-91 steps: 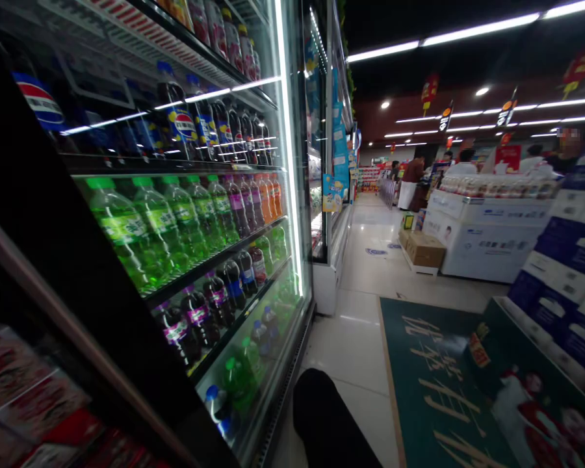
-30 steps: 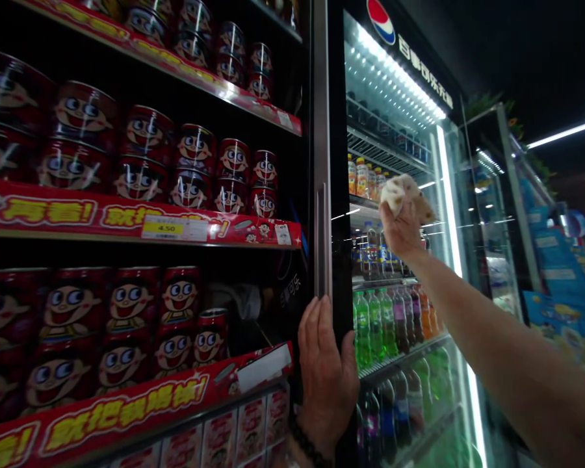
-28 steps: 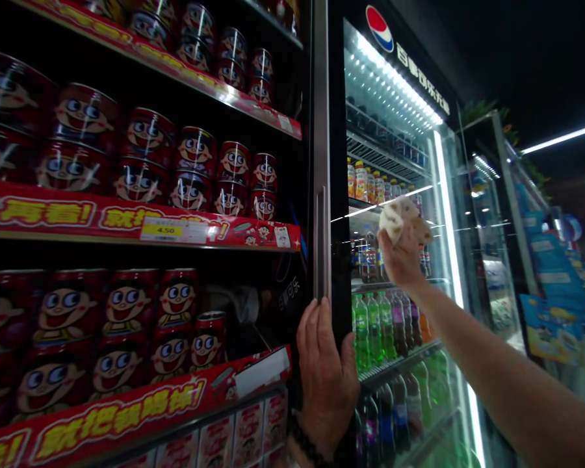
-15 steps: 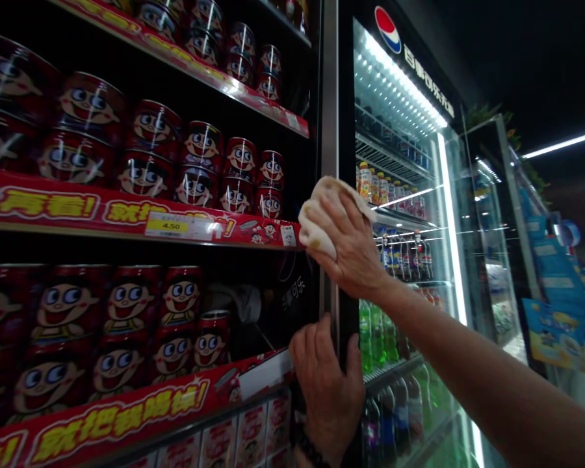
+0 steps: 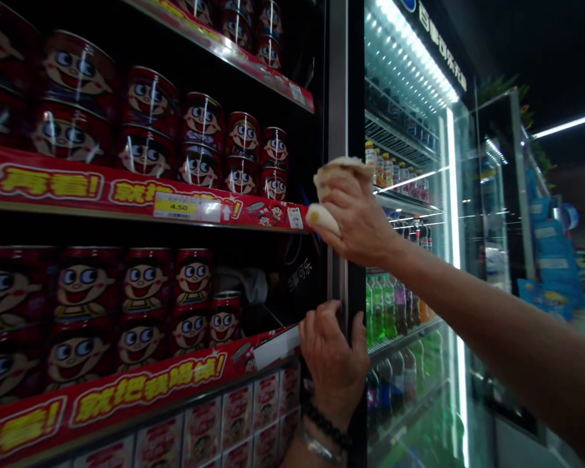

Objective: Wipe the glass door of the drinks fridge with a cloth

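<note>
At the fridge door (image 5: 344, 130) edge, right hand (image 5: 358, 221) grip clutches a cloth (image 5: 331, 175); left hand (image 5: 334, 364) grip wraps the frame.

We see a dim shop, where most light comes from the white strips inside the drinks cooler (image 5: 409, 214) and from one ceiling tube (image 5: 568, 123) at the far right. The glass door shows bright streaks of glare. The cans (image 5: 141, 130) on the left shelves stay dark, with small white reflections. The picture bends at the edges, and the forearm (image 5: 517, 351) at the lower right looks soft and blurred.
</note>
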{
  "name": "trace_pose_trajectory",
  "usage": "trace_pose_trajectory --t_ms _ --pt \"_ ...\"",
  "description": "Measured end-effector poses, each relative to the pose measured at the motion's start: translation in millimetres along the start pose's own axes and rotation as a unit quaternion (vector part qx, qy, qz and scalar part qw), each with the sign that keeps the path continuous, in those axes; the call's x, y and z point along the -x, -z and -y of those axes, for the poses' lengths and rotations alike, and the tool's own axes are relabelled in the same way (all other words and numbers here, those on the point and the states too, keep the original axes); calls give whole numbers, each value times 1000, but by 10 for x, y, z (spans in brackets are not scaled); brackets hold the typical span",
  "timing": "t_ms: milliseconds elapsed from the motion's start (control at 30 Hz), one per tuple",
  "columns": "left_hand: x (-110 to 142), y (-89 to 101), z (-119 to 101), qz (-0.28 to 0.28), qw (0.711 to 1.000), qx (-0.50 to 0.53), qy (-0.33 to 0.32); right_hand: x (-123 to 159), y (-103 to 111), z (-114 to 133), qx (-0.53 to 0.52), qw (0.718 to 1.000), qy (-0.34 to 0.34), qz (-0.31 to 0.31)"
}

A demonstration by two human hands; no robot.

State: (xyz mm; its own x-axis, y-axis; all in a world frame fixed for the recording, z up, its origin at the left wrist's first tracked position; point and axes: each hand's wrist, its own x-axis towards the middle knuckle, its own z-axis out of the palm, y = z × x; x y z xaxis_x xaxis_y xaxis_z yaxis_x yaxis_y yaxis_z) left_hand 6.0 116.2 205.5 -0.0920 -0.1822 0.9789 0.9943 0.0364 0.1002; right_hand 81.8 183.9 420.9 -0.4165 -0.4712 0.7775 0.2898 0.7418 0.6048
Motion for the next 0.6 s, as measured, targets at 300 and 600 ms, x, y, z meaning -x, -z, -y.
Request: trace_pose_trajectory --t_ms 300,600 --pt "1 -20 32 2 1000 24 8 467 -61 47 -24 997 77 17" --pt "2 -84 58 -6 998 64 24 -145 -453 -1695 13 928 -323 -184"
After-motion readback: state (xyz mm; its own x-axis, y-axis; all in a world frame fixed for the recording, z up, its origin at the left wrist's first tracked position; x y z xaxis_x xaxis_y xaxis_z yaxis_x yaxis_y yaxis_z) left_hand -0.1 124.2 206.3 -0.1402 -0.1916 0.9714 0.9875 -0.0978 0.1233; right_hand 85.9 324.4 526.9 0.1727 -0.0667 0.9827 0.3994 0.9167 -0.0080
